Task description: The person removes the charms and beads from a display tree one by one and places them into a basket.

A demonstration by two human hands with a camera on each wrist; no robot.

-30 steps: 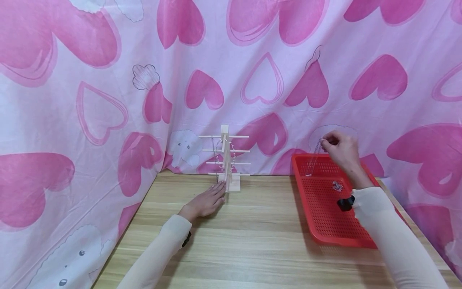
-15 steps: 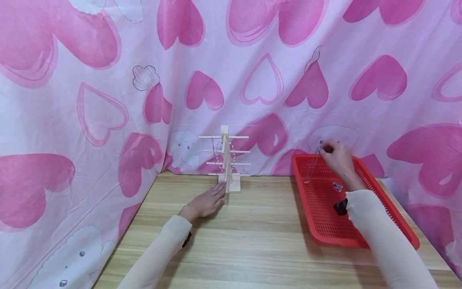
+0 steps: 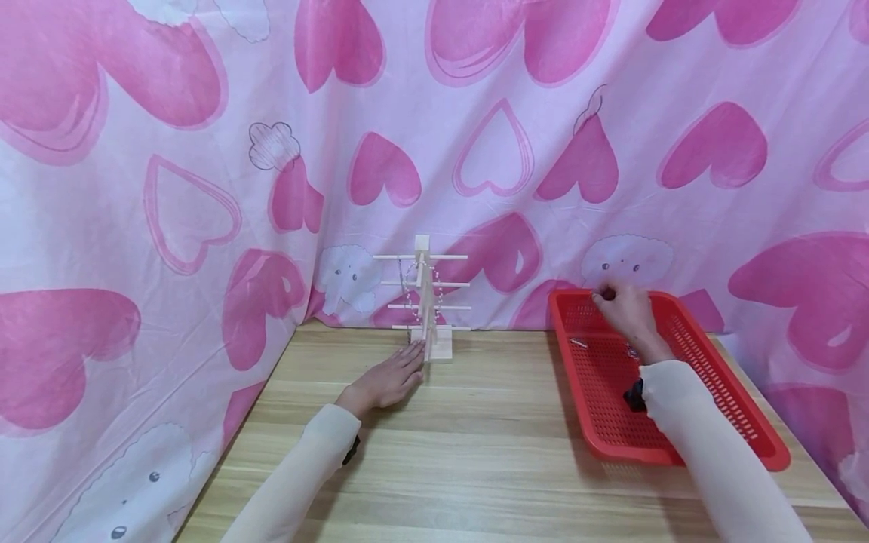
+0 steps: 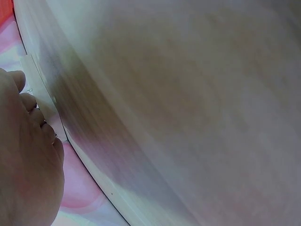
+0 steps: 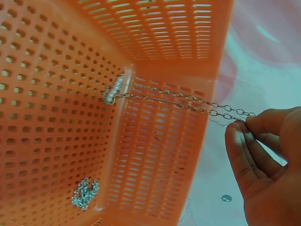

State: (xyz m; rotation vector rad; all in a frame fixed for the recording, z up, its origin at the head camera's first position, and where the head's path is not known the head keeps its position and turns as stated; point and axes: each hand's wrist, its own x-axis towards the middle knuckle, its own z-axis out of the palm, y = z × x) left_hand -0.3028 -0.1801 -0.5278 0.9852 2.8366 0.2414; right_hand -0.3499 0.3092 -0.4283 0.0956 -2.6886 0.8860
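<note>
With right hand (image 5: 270, 190), pinching a chain necklace (image 5: 189, 107) by its links, with beaded end (image 5: 115, 88) low in the red basket (image 3: 631, 454); likely light, limp, slippery: best held there, sparing the beads. With left hand (image 3: 385, 381), resting straight-fingered at the wooden rack (image 3: 426, 298).

Basket (image 3: 604, 407): is carrying no readable text.
Stand (image 3: 426, 302): is displaying no readable label.
Cloth (image 3: 475, 215): is showing none.

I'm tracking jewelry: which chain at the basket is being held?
The white-beaded chain, pinched by the right hand; the other chain lies bunched in the basket.
</note>
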